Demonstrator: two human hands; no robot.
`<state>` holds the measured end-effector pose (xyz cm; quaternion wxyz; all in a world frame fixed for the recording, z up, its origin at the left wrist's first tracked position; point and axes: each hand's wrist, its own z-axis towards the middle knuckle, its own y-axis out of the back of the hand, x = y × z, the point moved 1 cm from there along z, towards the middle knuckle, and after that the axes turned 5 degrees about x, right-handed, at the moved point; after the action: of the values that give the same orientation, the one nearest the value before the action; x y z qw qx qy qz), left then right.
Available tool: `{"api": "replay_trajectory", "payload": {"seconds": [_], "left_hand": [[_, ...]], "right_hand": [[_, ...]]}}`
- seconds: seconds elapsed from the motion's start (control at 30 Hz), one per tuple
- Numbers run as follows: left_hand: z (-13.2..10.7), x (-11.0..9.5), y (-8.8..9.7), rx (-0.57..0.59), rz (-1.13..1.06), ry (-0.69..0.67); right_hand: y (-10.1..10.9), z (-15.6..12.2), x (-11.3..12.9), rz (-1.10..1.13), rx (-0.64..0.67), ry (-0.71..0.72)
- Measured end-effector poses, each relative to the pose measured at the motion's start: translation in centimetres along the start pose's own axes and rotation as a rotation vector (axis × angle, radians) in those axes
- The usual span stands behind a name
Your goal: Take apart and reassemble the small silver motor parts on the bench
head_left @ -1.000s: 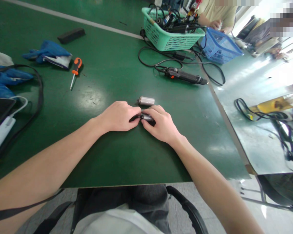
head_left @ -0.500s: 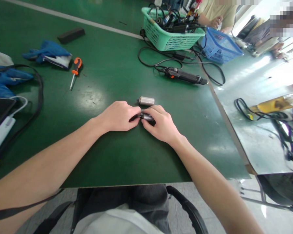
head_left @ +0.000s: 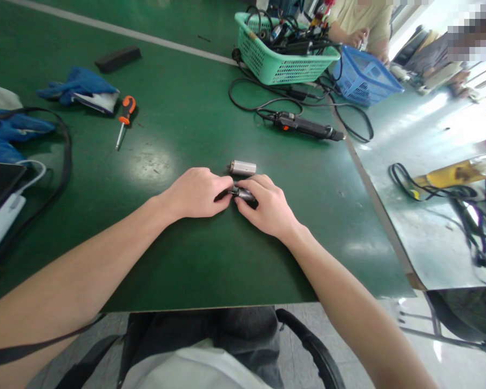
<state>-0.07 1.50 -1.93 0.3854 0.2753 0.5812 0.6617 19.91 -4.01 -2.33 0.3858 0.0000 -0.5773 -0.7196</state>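
Observation:
My right hand (head_left: 269, 206) is closed around a small dark metal cylinder (head_left: 246, 194), which lies sideways low over the green table top. Thumb and fingers of my left hand (head_left: 196, 193) are pinched together at the cylinder's left end. A thin dark part shows between the two hands, but what the left fingertips hold is hidden. Just beyond the hands, a silver metal cylinder (head_left: 243, 168) with a narrower end on its left rests on the table.
An orange-and-black screwdriver (head_left: 125, 118) and blue gloves (head_left: 83, 89) lie left. A black electric screwdriver (head_left: 305, 126) with its cable lies beyond my right hand. Behind it stand a green basket (head_left: 281, 69) of cables and a blue basket (head_left: 362, 81), near another person's hand (head_left: 358, 38).
My hands keep almost the same place and grip, with only a tiny shift at the fingertips. The other person's hands have moved slightly near the blue basket.

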Motion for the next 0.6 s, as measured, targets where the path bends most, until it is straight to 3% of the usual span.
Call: {"api": "replay_trajectory", "payload": {"seconds": [0.6], "left_hand": [[0.1, 0.01, 0.01, 0.003, -0.018, 0.018]], "right_hand": [[0.02, -0.06, -0.03, 0.02, -0.011, -0.003]]}}
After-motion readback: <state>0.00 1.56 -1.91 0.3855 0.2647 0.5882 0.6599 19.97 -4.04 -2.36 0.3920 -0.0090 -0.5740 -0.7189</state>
